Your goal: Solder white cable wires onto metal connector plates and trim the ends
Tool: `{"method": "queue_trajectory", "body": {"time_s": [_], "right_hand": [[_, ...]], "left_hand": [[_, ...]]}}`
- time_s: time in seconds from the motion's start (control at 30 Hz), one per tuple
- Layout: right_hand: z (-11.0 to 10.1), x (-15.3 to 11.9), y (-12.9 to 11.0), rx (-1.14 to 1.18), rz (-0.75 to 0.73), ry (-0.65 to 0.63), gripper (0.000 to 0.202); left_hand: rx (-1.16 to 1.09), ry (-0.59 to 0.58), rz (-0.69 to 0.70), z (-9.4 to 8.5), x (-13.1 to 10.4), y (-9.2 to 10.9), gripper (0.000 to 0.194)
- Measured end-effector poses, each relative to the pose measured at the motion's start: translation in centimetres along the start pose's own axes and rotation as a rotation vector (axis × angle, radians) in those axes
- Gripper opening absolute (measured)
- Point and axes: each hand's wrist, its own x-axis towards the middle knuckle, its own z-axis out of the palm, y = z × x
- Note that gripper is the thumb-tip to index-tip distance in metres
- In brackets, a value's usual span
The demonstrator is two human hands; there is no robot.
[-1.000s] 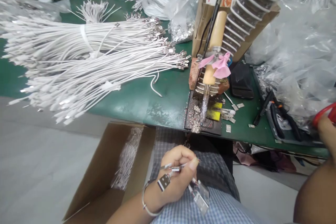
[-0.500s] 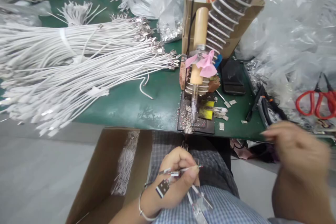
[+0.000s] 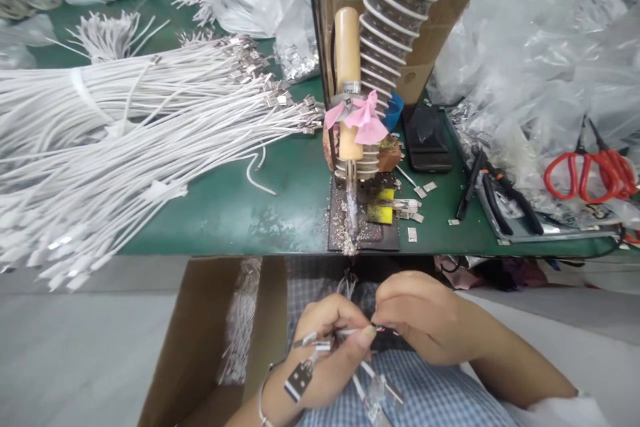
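My left hand (image 3: 333, 353) is closed around several white USB cables over my lap. A bare metal USB plug (image 3: 299, 380) hangs out at the wrist side, and a smaller metal connector (image 3: 323, 345) lies across the fingers. Between thumb and forefinger, one white cable (image 3: 345, 331) is pinched near its stripped end, where thin coloured wires (image 3: 381, 329) stick out. My right hand (image 3: 420, 317) meets the left fingertips there, its fingers closed at those wires; its thumb side is partly hidden. More cable ends (image 3: 385, 387) dangle below the left hand.
A wooden-handled soldering iron (image 3: 349, 73) with pink cloth points down over a solder-littered plate (image 3: 390, 239). Bundled white cables (image 3: 165, 127) cover the table's left. Pliers (image 3: 510, 197), red scissors (image 3: 583, 173) and plastic bags lie right. A cardboard box (image 3: 200, 320) stands below the table edge.
My right hand has come in from the right, beside the table edge, to the wire end at my left fingertips. The left hand keeps its hold on the cables. The view has shifted slightly.
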Motion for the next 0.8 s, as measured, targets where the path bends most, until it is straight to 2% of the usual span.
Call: {"method": "queue_trajectory", "body": {"time_s": [0.13,0.23,0.33,0.43,0.6,0.67,0.8], "right_hand": [[-0.8,-0.1,0.1,-0.123,0.036,-0.078,0.021],[-1.7,-0.4,0.4,-0.126,0.100,-0.007,0.017],[-2.0,-0.7,0.4,0.023,0.191,0.073,0.012],[-1.3,-0.8,0.1,0.190,0.237,0.063,0.010],[0.2,-0.9,-0.3,0.394,0.304,0.083,0.024],[0.4,-0.8,-0.3,0.450,0.313,0.071,0.025],[0.2,-0.4,-0.5,0.474,0.336,-0.035,0.011]], "left_hand": [[0.055,-0.004,0.001,0.1,0.3,0.7,0.012],[0.135,0.038,-0.006,0.0,0.2,1.2,0.013],[0.133,0.048,-0.023,0.0,0.0,1.2,0.011],[0.139,0.062,-0.028,0.0,-0.3,1.0,0.010],[0.173,0.078,-0.023,0.1,0.0,1.1,0.010],[0.201,0.068,0.018,0.0,0.3,1.3,0.010],[0.239,0.059,0.157,0.0,0.6,1.2,0.009]]}}
